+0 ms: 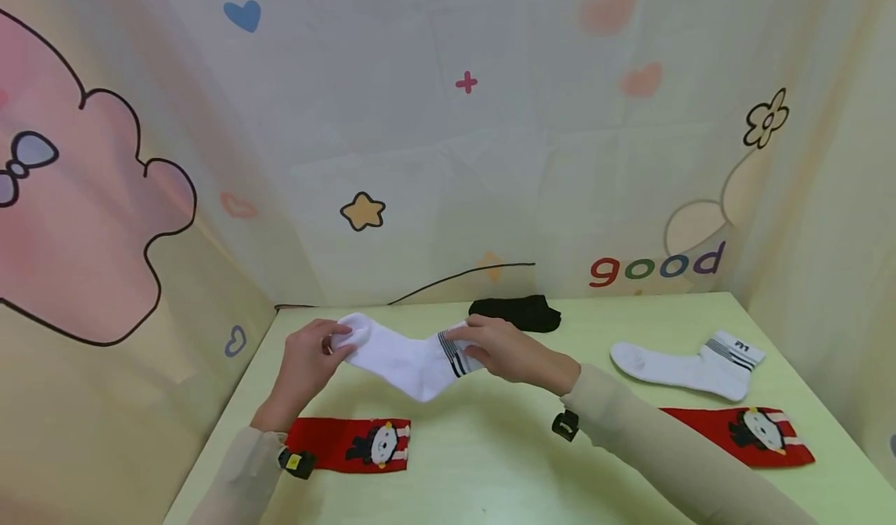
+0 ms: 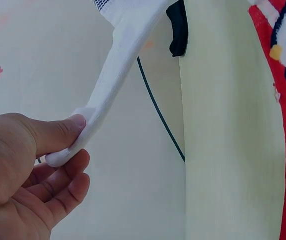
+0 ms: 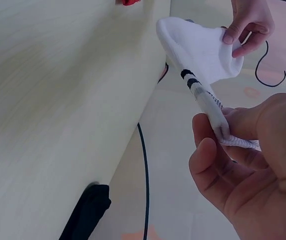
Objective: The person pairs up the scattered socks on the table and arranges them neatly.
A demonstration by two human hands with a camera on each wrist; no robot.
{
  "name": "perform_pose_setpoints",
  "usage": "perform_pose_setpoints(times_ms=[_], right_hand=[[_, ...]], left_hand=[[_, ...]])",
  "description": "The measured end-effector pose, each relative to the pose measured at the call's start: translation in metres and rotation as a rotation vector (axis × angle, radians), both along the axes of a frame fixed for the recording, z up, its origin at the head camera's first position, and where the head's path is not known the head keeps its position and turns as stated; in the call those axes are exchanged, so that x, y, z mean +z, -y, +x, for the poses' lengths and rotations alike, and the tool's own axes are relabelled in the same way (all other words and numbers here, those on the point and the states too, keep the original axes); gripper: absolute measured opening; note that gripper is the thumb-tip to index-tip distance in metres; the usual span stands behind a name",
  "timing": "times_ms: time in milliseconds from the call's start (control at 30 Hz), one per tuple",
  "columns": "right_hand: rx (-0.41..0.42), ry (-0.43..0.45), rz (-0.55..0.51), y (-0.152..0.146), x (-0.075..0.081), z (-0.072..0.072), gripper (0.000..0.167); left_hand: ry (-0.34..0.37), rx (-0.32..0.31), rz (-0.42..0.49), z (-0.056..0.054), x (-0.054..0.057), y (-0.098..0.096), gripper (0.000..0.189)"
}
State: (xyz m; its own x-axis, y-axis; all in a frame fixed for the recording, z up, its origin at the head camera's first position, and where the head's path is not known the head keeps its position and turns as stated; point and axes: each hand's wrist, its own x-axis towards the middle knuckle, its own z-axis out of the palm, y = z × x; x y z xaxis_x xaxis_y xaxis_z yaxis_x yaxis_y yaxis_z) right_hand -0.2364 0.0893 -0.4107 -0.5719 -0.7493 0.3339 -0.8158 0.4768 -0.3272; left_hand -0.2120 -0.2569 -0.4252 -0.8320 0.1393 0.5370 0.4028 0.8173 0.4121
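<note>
A white sock (image 1: 399,358) with black stripes near its cuff is stretched between both hands above the table. My left hand (image 1: 308,362) pinches its toe end between thumb and fingers, seen close in the left wrist view. At the striped cuff, my right hand (image 1: 514,350) pinches the fabric; the right wrist view shows thumb and fingers on the cuff (image 3: 215,112). Below the left hand lies a red sock (image 1: 329,443) with a white animal face, partly hidden by the left wrist. A black sock (image 1: 518,313) lies behind the right hand.
On the table's right side lies another white striped sock (image 1: 689,369). In front of it is a second red sock (image 1: 770,435), partly covered by my right sleeve. A printed curtain (image 1: 420,136) hangs along the back edge of the pale green table (image 1: 490,463).
</note>
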Motion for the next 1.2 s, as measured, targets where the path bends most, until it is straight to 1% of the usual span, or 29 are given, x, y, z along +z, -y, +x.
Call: perform_pose_setpoints(times_ms=[233, 367, 533, 667, 933, 1033, 1200], right_hand=[[-0.001, 0.002, -0.040, -0.011, 0.001, 0.002, 0.035], [0.000, 0.001, -0.074, -0.020, -0.002, 0.004, 0.034], [-0.016, 0.019, -0.096, -0.031, -0.007, 0.004, 0.027], [-0.045, 0.053, -0.088, -0.041, -0.008, 0.006, 0.022], [-0.042, 0.046, -0.109, -0.059, -0.014, 0.006, 0.021], [-0.052, 0.054, -0.101, -0.065, -0.016, 0.007, 0.020], [-0.069, 0.097, -0.080, -0.073, -0.014, 0.011, 0.020]], left_hand=[[0.031, -0.008, 0.017, 0.005, 0.000, -0.011, 0.030], [0.057, -0.007, 0.032, 0.008, 0.000, -0.018, 0.029], [0.067, -0.036, 0.053, 0.008, -0.002, -0.026, 0.028], [0.075, -0.053, 0.064, 0.009, -0.006, -0.034, 0.028], [0.122, -0.079, 0.100, 0.009, -0.011, -0.053, 0.024], [0.125, -0.101, 0.110, 0.010, -0.014, -0.058, 0.023], [0.120, -0.133, 0.125, 0.009, -0.017, -0.065, 0.022]])
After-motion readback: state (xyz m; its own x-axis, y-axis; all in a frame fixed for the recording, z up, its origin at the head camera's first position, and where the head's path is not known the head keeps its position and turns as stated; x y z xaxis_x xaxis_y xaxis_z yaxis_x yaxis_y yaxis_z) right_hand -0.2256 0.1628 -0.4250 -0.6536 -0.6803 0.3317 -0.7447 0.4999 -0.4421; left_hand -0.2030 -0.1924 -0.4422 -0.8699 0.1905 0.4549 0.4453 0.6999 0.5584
